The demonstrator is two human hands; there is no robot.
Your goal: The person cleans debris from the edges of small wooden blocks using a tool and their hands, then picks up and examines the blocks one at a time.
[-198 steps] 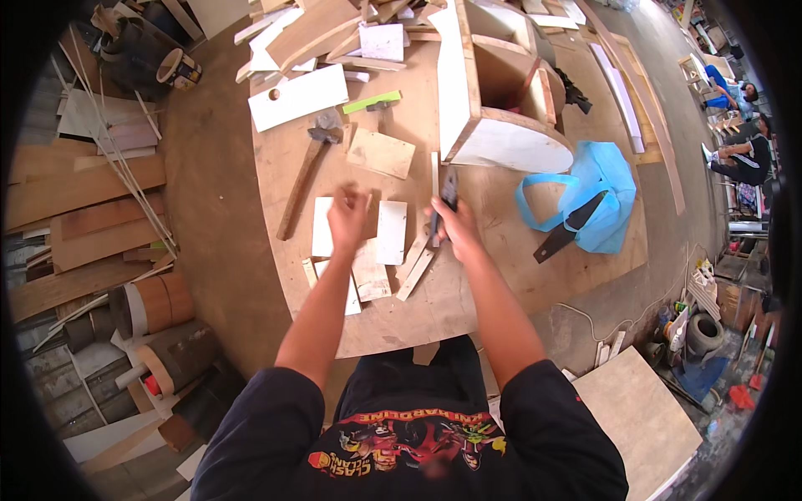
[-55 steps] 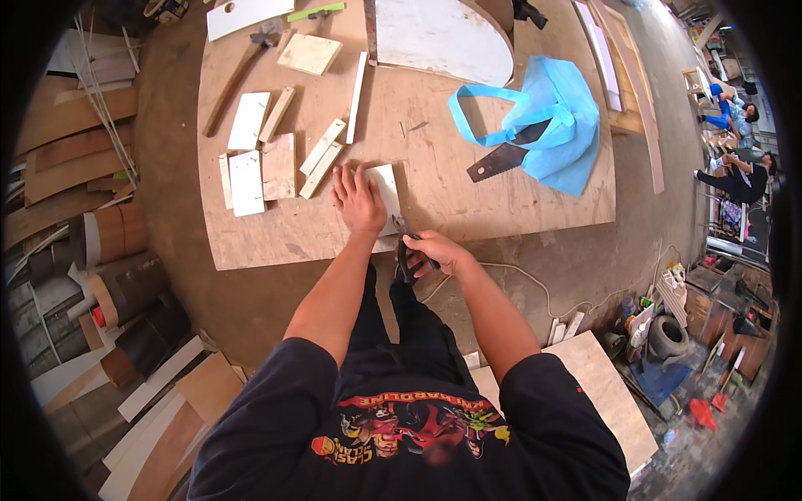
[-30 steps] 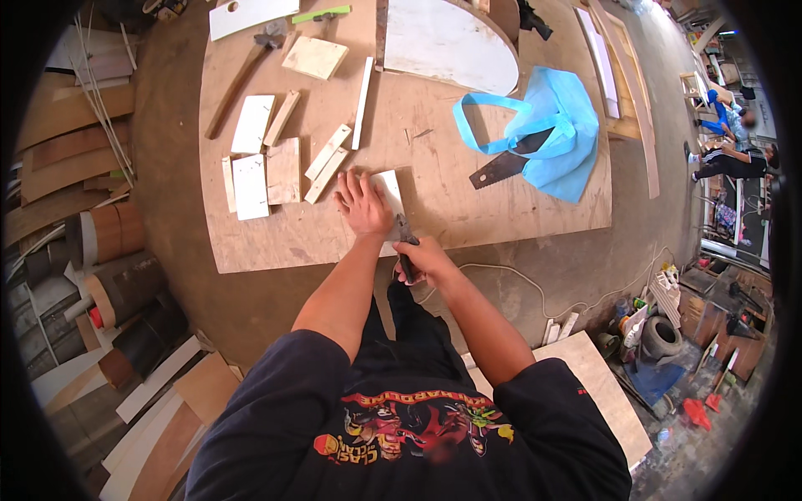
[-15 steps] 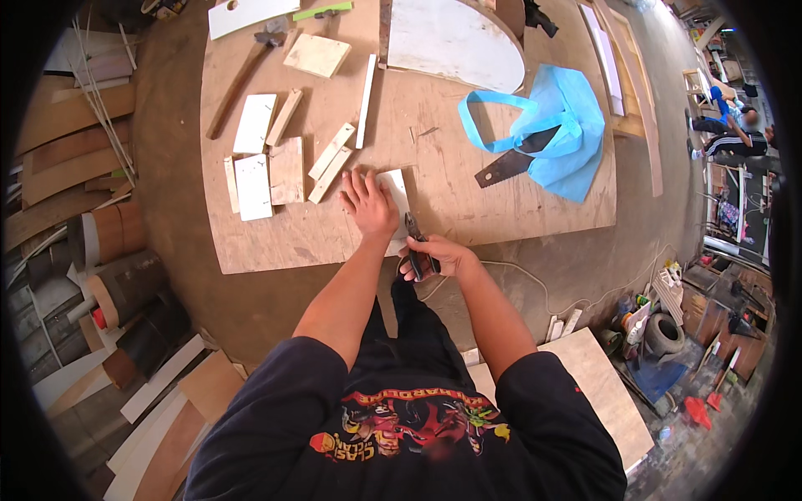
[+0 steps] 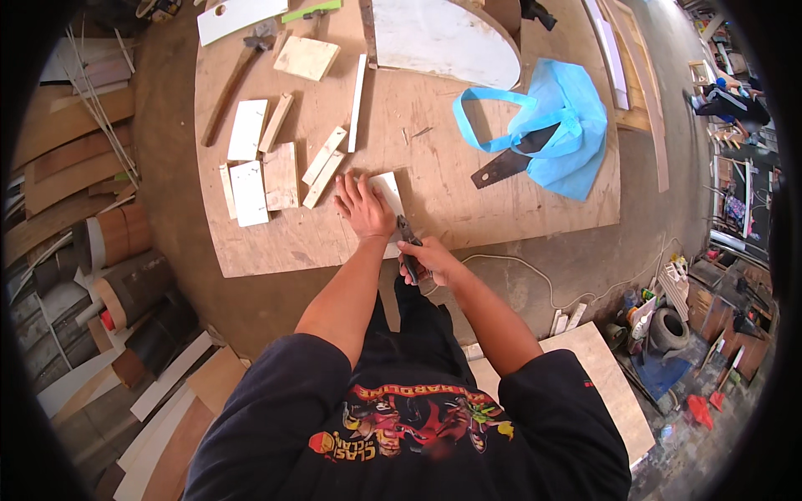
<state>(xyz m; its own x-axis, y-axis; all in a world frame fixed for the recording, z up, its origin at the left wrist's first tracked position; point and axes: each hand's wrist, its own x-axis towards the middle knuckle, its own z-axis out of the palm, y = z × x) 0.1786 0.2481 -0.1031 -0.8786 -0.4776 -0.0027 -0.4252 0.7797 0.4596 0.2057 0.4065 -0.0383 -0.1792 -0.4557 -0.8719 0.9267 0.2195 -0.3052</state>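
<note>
My left hand [image 5: 366,209] lies flat with its fingers spread, pressing a small white-faced board [image 5: 388,192] against the tabletop near its front edge. In my right hand [image 5: 429,257] is a pair of pliers [image 5: 408,241] with dark handles, its jaws at the right side of that board. Whatever the jaws may grip is too small to make out. Just beyond my left fingers lie two short wooden strips [image 5: 324,156]. A longer thin white strip [image 5: 357,102] lies farther off.
On the wooden tabletop [image 5: 317,242] are more wood blocks [image 5: 249,192], a hammer [image 5: 230,92] and a large rounded white panel [image 5: 443,37]. To the right, a handsaw [image 5: 499,169] sticks out of a blue cloth bag [image 5: 568,125]. A cable [image 5: 535,271] runs along the floor.
The pliers' handles have come closer together in my right hand, which has moved slightly left toward the board. My left hand stays on the board.
</note>
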